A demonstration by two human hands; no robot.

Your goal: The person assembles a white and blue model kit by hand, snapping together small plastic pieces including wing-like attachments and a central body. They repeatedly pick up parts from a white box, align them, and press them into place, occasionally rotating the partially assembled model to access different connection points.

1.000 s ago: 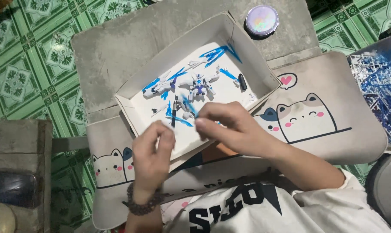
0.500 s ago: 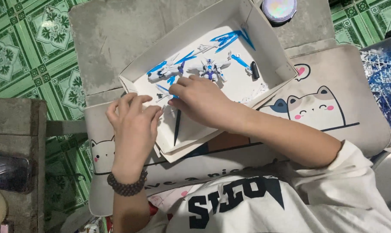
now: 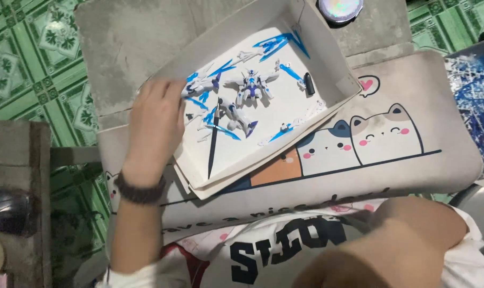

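Our left fingers (image 3: 170,90) curl lightly over a small white-and-blue model part (image 3: 196,88) at the near-left of the box (image 3: 332,64), clenching nothing we can confirm, and we judge it light, brittle, best pinched by its thicker body.

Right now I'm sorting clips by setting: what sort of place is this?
Probably a home hobby corner on the floor. Green patterned tiles surround a rough concrete slab. On a cat-print mat sits a shallow white box holding blue-and-white model figure parts, with the left hand at its edge.
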